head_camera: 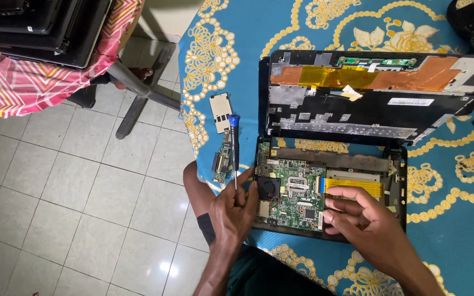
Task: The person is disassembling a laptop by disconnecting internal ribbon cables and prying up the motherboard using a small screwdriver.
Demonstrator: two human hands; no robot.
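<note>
While the left hand (236,205) is closed around the lower shaft of a blue-handled screwdriver (235,143), the tool is held upright at the left edge of an opened small laptop base (396,181), with its blue cap pointing away from the person. The green motherboard (294,192) is exposed inside the base, and a small black fan (269,186) is seated at its left end, just beside the left hand's fingers. The right hand (366,216) is rested on the base's right part with its fingers loosely bent; its fingertips are touching the board's right edge, below a yellow ribbon cable (355,185), and nothing is grasped by it. Beyond the base, the removed upper cover (374,93) is laid inside-up, with orange film and silver foil showing. A small circuit board (222,159) and a pale rectangular cover plate (220,111) are laid on the blue floral tablecloth (226,49), left of the screwdriver.
</note>
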